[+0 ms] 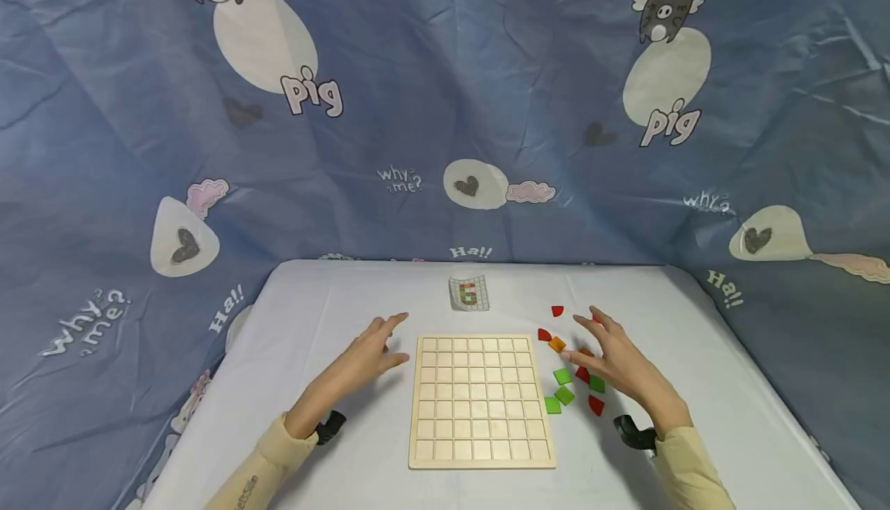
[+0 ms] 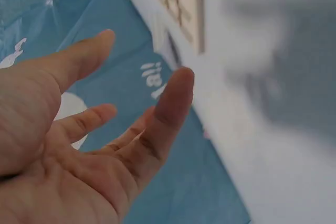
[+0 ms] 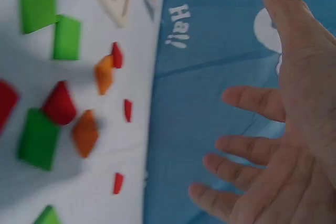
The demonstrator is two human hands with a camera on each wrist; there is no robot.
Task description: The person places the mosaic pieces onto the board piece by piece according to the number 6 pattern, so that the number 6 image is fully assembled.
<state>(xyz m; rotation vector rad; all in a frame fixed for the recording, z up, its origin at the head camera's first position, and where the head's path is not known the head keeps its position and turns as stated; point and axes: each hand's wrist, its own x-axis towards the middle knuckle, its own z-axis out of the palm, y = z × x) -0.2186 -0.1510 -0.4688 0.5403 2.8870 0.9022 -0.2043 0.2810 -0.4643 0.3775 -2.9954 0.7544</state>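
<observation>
A pale wooden grid board (image 1: 482,402) lies flat in the middle of the white table. My left hand (image 1: 366,357) hovers off the board's upper left edge, fingers spread and holding nothing. Over the loose tiles right of the board is my right hand (image 1: 615,359), also spread and empty. Among those tiles are green squares (image 1: 565,396), red rounded pieces (image 1: 596,405) and orange pieces (image 1: 557,345). The right wrist view shows a green tile (image 3: 39,139) beside a red piece (image 3: 60,103), both apart from the fingers. My right hand hides some tiles in the head view.
Behind the board lies a small paper card (image 1: 469,294) printed with a coloured grid pattern. Blue printed cloth (image 1: 459,108) hangs around the back and sides of the white table (image 1: 334,294). Dark straps (image 1: 634,433) sit at both wrists.
</observation>
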